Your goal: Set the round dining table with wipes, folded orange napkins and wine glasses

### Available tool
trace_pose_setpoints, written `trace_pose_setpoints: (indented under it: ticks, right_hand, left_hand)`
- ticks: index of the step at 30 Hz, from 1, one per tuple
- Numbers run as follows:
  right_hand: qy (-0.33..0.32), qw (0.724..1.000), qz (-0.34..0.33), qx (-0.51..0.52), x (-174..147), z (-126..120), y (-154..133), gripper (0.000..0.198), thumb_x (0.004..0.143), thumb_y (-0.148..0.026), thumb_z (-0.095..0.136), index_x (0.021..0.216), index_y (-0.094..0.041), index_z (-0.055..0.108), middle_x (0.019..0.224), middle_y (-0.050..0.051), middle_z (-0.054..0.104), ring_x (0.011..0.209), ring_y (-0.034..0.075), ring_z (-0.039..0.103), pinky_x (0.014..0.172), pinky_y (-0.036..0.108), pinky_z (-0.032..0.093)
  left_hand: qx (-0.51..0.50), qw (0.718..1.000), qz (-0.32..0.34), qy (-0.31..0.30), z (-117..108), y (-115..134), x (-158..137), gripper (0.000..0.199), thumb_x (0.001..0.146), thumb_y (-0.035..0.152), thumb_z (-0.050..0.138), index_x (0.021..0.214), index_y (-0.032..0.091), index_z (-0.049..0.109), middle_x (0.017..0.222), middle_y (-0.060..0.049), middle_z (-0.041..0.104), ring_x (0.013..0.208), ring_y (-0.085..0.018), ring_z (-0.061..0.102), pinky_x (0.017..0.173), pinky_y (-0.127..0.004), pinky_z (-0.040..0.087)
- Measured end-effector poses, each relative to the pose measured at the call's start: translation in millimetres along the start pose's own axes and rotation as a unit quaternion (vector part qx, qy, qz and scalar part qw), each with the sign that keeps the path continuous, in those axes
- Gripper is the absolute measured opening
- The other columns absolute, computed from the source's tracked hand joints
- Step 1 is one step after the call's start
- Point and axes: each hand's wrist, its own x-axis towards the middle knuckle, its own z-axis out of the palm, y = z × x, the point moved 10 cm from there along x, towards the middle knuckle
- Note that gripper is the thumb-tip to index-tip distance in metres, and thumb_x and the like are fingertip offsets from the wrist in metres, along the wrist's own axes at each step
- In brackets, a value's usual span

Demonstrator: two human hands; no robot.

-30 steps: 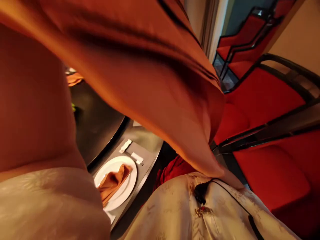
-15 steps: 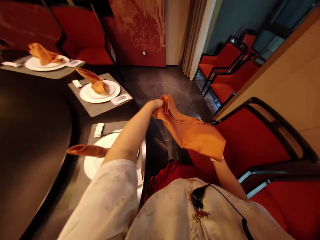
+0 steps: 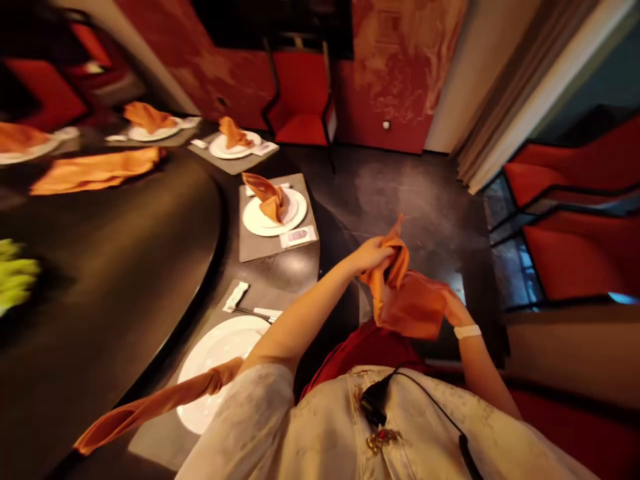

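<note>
An orange cloth napkin (image 3: 413, 303) hangs in the air between my hands, gathered at its left part. My left hand (image 3: 374, 257) is closed round the bunched folds, with a pointed tip of cloth sticking up above it. At the napkin's right side, my right hand (image 3: 454, 305) grips the edge; its fingertips are partly hidden by the cloth. Left of my left arm, a rolled orange napkin (image 3: 150, 407) lies across a white plate (image 3: 200, 343). Farther off, a folded napkin (image 3: 270, 203) stands on another white plate (image 3: 257, 223).
A dark round table (image 3: 150, 267) curves along my left, with several place settings and a flattened orange napkin (image 3: 97, 170) on it. Green leaves (image 3: 17, 277) show at the left edge. Red chairs (image 3: 575, 260) stand at the right; another red chair (image 3: 303, 93) is by the wall.
The napkin was stretched out long between my hands; now it is bunched and twisted at my left hand. My hands are closer together. The view has swung left.
</note>
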Motion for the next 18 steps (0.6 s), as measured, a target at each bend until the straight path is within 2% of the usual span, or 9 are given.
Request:
trace_pose_setpoints:
  ticks: [2, 4, 5, 7, 9, 11, 13, 16, 18]
  right_hand:
    - [0.008, 0.998, -0.061, -0.023, 51.2, 10.9, -34.5, 0.077, 0.074, -0.060, 0.066, 0.130, -0.009, 0.050, 0.123, 0.020, 0.063, 0.106, 0.030, 0.065, 0.085, 0.045, 0.057]
    - [0.012, 0.982, -0.179, -0.063, 85.7, 21.5, -91.7, 0.100, 0.066, -0.053, 0.078, 0.146, -0.011, 0.035, 0.147, 0.024, 0.043, 0.129, 0.034, 0.051, 0.101, 0.051, 0.049]
    - [-0.002, 0.966, -0.248, -0.076, 96.6, 29.4, -123.1, 0.101, 0.068, -0.050, 0.079, 0.149, -0.013, 0.031, 0.151, 0.023, 0.038, 0.135, 0.034, 0.045, 0.107, 0.053, 0.044]
    - [-0.065, 0.927, -0.357, -0.095, 112.7, 50.5, -176.1, 0.091, 0.073, -0.046, 0.078, 0.148, -0.017, 0.035, 0.148, 0.019, 0.042, 0.137, 0.033, 0.044, 0.112, 0.053, 0.040]
    - [-0.120, 0.899, -0.404, -0.118, 133.9, 71.4, -208.2, 0.072, 0.077, -0.044, 0.076, 0.138, -0.020, 0.046, 0.136, 0.015, 0.054, 0.127, 0.031, 0.051, 0.109, 0.051, 0.043]
    - [-0.149, 0.888, -0.408, -0.148, 165.4, 91.7, -222.5, 0.056, 0.079, -0.041, 0.074, 0.127, -0.021, 0.054, 0.123, 0.013, 0.060, 0.116, 0.030, 0.057, 0.101, 0.049, 0.049]
    - [-0.169, 0.879, -0.409, -0.179, 202.5, 113.6, -227.3, 0.048, 0.079, -0.038, 0.074, 0.120, -0.020, 0.057, 0.119, 0.013, 0.061, 0.112, 0.030, 0.059, 0.098, 0.049, 0.051]
    - [-0.225, 0.852, -0.423, -0.210, 259.8, 153.6, -227.1, 0.043, 0.077, -0.030, 0.071, 0.116, -0.020, 0.058, 0.128, 0.013, 0.060, 0.125, 0.033, 0.054, 0.106, 0.052, 0.046]
    - [-0.276, 0.847, -0.397, -0.221, 304.9, 181.0, -221.3, 0.043, 0.075, -0.029, 0.068, 0.115, -0.020, 0.055, 0.130, 0.014, 0.060, 0.127, 0.033, 0.054, 0.106, 0.050, 0.045]
  left_hand:
    - [0.118, 0.993, 0.003, -0.024, 7.8, 22.9, 29.9, 0.031, 0.078, 0.019, 0.056, 0.105, 0.012, 0.069, 0.091, -0.006, 0.072, 0.079, -0.019, 0.066, 0.070, -0.025, 0.051]
    - [0.236, 0.970, 0.008, -0.051, 12.8, 39.2, 59.9, 0.033, 0.077, 0.020, 0.057, 0.107, 0.014, 0.069, 0.093, -0.006, 0.072, 0.082, -0.021, 0.067, 0.071, -0.026, 0.050]
    - [0.282, 0.957, 0.014, -0.061, 13.2, 45.3, 74.1, 0.034, 0.078, 0.021, 0.057, 0.108, 0.014, 0.069, 0.095, -0.007, 0.072, 0.084, -0.021, 0.067, 0.072, -0.027, 0.050]
    - [0.338, 0.938, 0.016, -0.070, 8.2, 51.2, 100.8, 0.032, 0.080, 0.025, 0.057, 0.108, 0.015, 0.070, 0.096, -0.008, 0.072, 0.085, -0.022, 0.067, 0.074, -0.027, 0.050]
    - [0.353, 0.933, -0.001, -0.071, -4.4, 48.4, 125.2, 0.030, 0.083, 0.030, 0.056, 0.103, 0.014, 0.072, 0.092, -0.008, 0.072, 0.083, -0.022, 0.066, 0.074, -0.028, 0.050]
    - [0.324, 0.944, -0.027, -0.064, -24.2, 39.3, 148.7, 0.032, 0.085, 0.035, 0.055, 0.102, 0.014, 0.072, 0.088, -0.007, 0.071, 0.081, -0.021, 0.065, 0.071, -0.027, 0.049]
    - [0.262, 0.963, -0.038, -0.050, -48.2, 28.4, 173.4, 0.031, 0.083, 0.034, 0.058, 0.104, 0.015, 0.072, 0.086, -0.004, 0.070, 0.078, -0.018, 0.064, 0.069, -0.025, 0.048]
    - [0.142, 0.988, -0.021, -0.061, -79.0, 12.8, 217.0, 0.023, 0.078, 0.021, 0.059, 0.098, 0.016, 0.071, 0.083, 0.002, 0.067, 0.076, -0.013, 0.061, 0.069, -0.020, 0.046]
    - [0.082, 0.993, -0.021, -0.084, -96.7, 2.0, 253.1, 0.016, 0.076, 0.016, 0.060, 0.088, 0.015, 0.070, 0.076, 0.004, 0.065, 0.071, -0.011, 0.059, 0.067, -0.020, 0.046]
